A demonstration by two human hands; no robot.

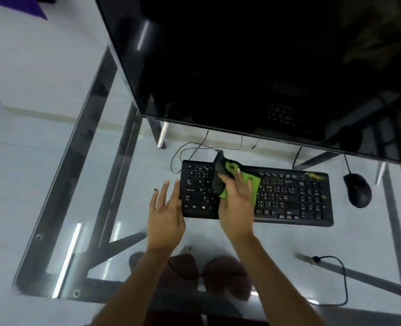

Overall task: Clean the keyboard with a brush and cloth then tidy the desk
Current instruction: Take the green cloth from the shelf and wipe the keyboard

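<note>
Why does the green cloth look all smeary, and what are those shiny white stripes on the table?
Head view: the cloth and the right hand are smeared by motion blur; the white stripes are light glare on the glass desk; the dark monitor faintly mirrors the keyboard.

A computer workstation — office or home study, cannot tell which: a glass worktop [277, 243] on a metal frame [81, 147] carries a dark monitor [265, 67], wired keyboard [293, 198] and mouse [357, 190].

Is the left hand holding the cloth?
No, the right hand presses the cloth onto the keyboard, while the left hand rests at the keyboard's left edge.
</note>
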